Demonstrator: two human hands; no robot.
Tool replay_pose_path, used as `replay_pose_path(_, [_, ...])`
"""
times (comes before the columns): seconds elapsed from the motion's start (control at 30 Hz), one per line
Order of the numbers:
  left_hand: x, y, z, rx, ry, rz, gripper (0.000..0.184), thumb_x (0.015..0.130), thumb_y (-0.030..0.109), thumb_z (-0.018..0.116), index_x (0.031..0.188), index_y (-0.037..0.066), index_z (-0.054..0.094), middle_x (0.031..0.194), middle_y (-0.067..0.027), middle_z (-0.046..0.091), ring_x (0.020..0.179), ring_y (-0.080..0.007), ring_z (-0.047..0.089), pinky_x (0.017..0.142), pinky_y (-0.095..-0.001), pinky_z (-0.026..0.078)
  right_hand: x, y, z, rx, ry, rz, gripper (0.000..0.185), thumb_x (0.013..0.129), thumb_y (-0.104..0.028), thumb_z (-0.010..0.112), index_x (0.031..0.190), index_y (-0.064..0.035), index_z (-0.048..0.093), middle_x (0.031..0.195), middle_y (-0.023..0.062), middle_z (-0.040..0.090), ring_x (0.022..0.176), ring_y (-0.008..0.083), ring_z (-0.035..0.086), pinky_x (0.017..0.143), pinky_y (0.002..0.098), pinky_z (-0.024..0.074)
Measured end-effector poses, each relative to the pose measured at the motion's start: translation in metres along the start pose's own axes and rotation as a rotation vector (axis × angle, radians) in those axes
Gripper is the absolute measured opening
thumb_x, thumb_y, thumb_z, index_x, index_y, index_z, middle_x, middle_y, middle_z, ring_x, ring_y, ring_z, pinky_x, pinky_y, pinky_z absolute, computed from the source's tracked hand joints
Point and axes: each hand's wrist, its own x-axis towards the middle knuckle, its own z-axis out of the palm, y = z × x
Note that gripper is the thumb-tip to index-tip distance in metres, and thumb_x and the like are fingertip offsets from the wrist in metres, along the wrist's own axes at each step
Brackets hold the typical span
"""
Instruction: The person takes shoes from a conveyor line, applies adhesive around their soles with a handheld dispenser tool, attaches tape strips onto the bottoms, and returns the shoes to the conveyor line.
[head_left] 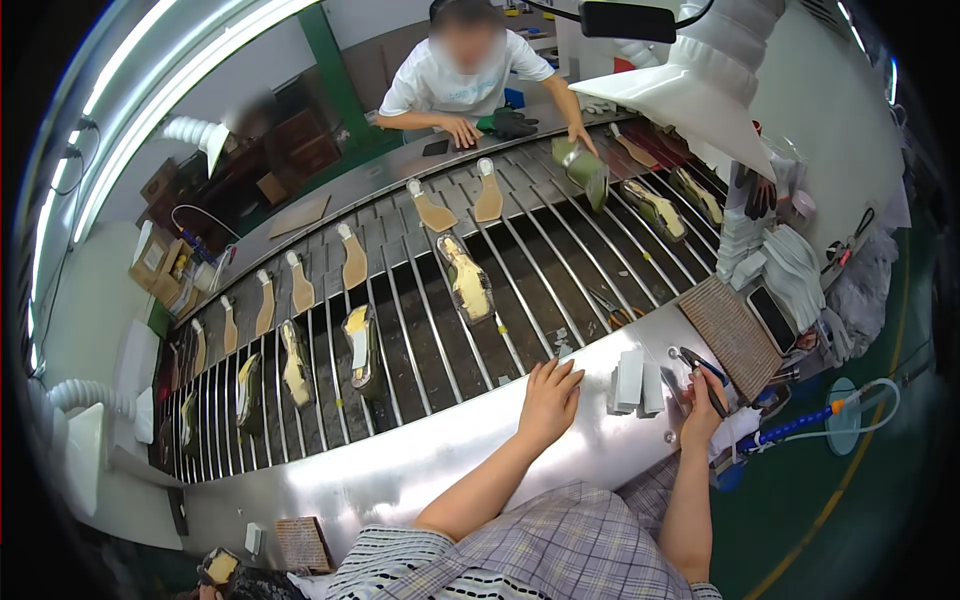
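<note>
My left hand [550,398] rests palm down on the metal ledge [440,440], fingers stretched, beside a few small grey-white scraps [563,345]. My right hand [704,405] is closed around black-handled pliers [707,372] over the ledge's right end. Between the hands stand small stacks of white strips [627,380]. Beyond the ledge, rods of a conveyor carry upturned shoes with pale yellow undersides, the closest being one shoe [467,285] ahead of my left hand. Orange-handled pliers or cutters [618,312] lie at the conveyor's near edge.
Across the conveyor, a person in a white shirt [465,80] touches a green shoe [583,172]. Tan insoles [433,210] line the far side. To my right are a ribbed brown board [730,330], a phone [772,318] and piled white strips [790,265]. A white hood [690,90] hangs above.
</note>
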Motion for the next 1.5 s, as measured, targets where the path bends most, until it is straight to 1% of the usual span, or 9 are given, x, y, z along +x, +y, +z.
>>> replay_pose_path(0.23, [0.001,0.001,0.0,-0.011,-0.022,-0.005,0.027,0.085,0.013,0.056,0.111,0.008,0.061,0.123,-0.0124,0.055,0.123,-0.0338,0.043,0.108,-0.0488,0.027,0.01,0.021,-0.012,-0.032,-0.023,-0.024,0.012,0.089,-0.011,0.06,0.097,-0.0015,0.059,0.092,0.0031,0.059,0.077,0.01,0.056,0.068,0.022,0.0457])
replay_pose_path(0.3, [0.0,0.002,0.0,-0.011,-0.007,-0.004,0.027,0.085,0.013,0.055,0.111,0.008,0.061,0.123,-0.0124,0.055,0.123,-0.0339,0.043,0.108,-0.0488,0.027,0.007,0.016,-0.007,0.071,0.025,-0.043,0.013,0.091,-0.013,0.059,0.098,-0.0019,0.057,0.092,0.0035,0.059,0.082,0.0115,0.058,0.074,0.0232,0.0469])
replay_pose_path(0.47, [0.001,0.003,0.0,-0.025,-0.015,-0.006,0.027,0.085,0.013,0.055,0.112,0.009,0.061,0.124,-0.0124,0.054,0.123,-0.0338,0.043,0.108,-0.0487,0.027,0.012,0.022,-0.01,0.141,0.0,0.007,0.02,0.094,-0.021,0.055,0.096,-0.0008,0.054,0.088,0.0047,0.058,0.078,0.0126,0.061,0.07,0.0244,0.0503])
replay_pose_path(0.67, [0.002,0.002,0.008,-0.035,-0.002,-0.019,0.028,0.084,0.013,0.056,0.112,0.008,0.061,0.124,-0.0127,0.054,0.124,-0.0337,0.042,0.108,-0.0487,0.026,0.015,0.023,-0.012,-0.032,-0.002,-0.022,0.028,0.095,-0.028,0.053,0.092,-0.0008,0.055,0.082,0.0047,0.058,0.07,0.0131,0.061,0.064,0.0236,0.0511])
replay_pose_path(0.83, [-0.004,0.002,0.01,-0.045,0.021,-0.01,0.03,0.084,0.013,0.056,0.112,0.007,0.06,0.126,-0.0124,0.054,0.125,-0.0341,0.041,0.109,-0.0484,0.026,0.016,0.024,-0.017,-0.039,0.01,0.017,0.04,0.093,-0.037,0.055,0.097,0.0033,0.057,0.085,0.0102,0.062,0.074,0.0161,0.062,0.065,0.0251,0.0518])
replay_pose_path(1.1, [-0.007,0.005,0.016,-0.05,0.003,-0.026,0.03,0.084,0.014,0.055,0.114,0.008,0.06,0.126,-0.012,0.053,0.126,-0.0334,0.039,0.109,-0.0481,0.025,0.022,0.03,-0.027,-0.035,0.001,-0.053,0.042,0.093,-0.037,0.055,0.098,0.0044,0.056,0.081,0.0115,0.063,0.072,0.017,0.062,0.066,0.0247,0.0506])
replay_pose_path(1.33, [-0.008,0.006,0.014,-0.071,-0.028,-0.014,0.029,0.083,0.013,0.057,0.111,0.007,0.061,0.125,-0.0136,0.054,0.125,-0.0355,0.04,0.108,-0.051,0.025,0.018,0.036,-0.029,-0.047,0.05,-0.112,0.035,0.095,-0.033,0.053,0.087,0.0002,0.059,0.072,0.0054,0.062,0.062,0.0119,0.06,0.058,0.0231,0.0479])
replay_pose_path(1.4, [-0.012,0.009,0.012,-0.067,-0.007,0.011,0.027,0.082,0.012,0.058,0.109,0.007,0.062,0.123,-0.0132,0.055,0.123,-0.0364,0.041,0.107,-0.0508,0.026,0.008,0.03,-0.026,-0.089,0.101,-0.104,0.037,0.095,-0.035,0.053,0.082,-0.0011,0.062,0.067,0.005,0.064,0.06,0.0109,0.06,0.056,0.0235,0.0473])
replay_pose_path(1.5, [-0.014,0.01,0.012,-0.091,0.009,0.057,0.024,0.081,0.01,0.058,0.104,0.006,0.064,0.119,-0.0146,0.058,0.12,-0.0384,0.044,0.105,-0.0515,0.026,0.007,0.044,-0.031,-0.072,0.076,-0.013,0.037,0.094,-0.038,0.054,0.085,-0.002,0.06,0.073,0.0046,0.062,0.063,0.0115,0.063,0.057,0.0238,0.049])
